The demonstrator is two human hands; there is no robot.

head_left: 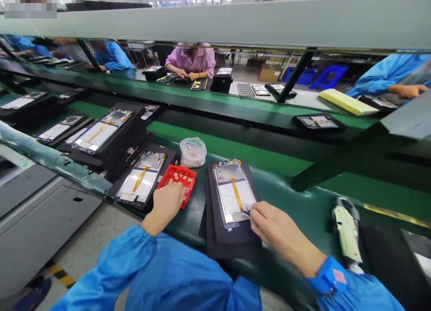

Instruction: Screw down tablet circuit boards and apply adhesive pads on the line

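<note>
An opened tablet (234, 189) with a white battery and an orange ribbon cable lies on stacked black foam sheets (224, 246). Over its lower right corner is my right hand (274, 225), fingers pinched on a thin dark tool (246, 212) whose tip points at the tablet. My left hand (168, 201) reaches over the near left edge of a red tray (191, 178) that contains small pale pieces. Its fingers are pressed together; whatever they hold is too small to make out. Behind the tray sits a clear plastic bag (193, 152) of small parts.
Another opened tablet (141, 178) lies left of the tray, with more tablets (103, 131) behind it. A pale green handheld tool (346, 232) rests at the right. A green conveyor (269, 149) crosses beyond, under a slanted dark post (340, 156). People work on the far side.
</note>
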